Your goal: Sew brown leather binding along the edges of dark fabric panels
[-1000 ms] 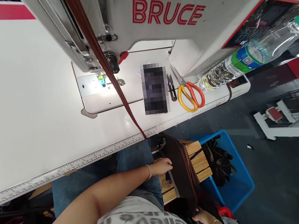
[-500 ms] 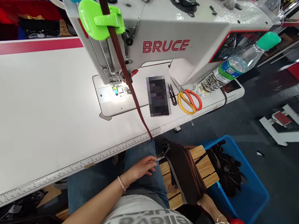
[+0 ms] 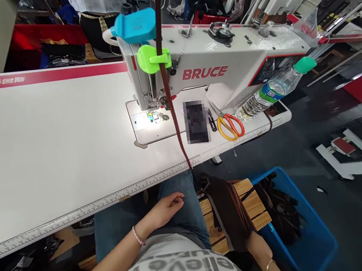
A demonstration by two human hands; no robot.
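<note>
My left hand [image 3: 167, 209] rests over my jeans-clad lap with nothing in it, its fingers loosely bent. To my right, a stack of dark brown fabric pieces [image 3: 228, 209] with reddish-brown edges lies across a wooden slatted bench [image 3: 254, 205]. My right hand [image 3: 259, 249] grips the near end of that stack; its fingertips are partly hidden by the cloth. A long reddish-brown strip [image 3: 171, 106] hangs down in front of the sewing machine [image 3: 204, 58] to the table's front edge. Neither hand touches it.
On the white sewing table [image 3: 53, 146] lie scissors [image 3: 229, 125], small thread snips [image 3: 212, 120], a blurred-out dark rectangle [image 3: 196, 122] and a tilted water bottle [image 3: 271, 93]. A blue bin [image 3: 312, 233] of dark scraps stands right of the bench. Another person [image 3: 99, 5] is behind the machine.
The view has shifted, so the machine's left end and the person behind now show more. My left hand has drawn back slightly, its fingers more bent. My right hand stays at the fabric stack.
</note>
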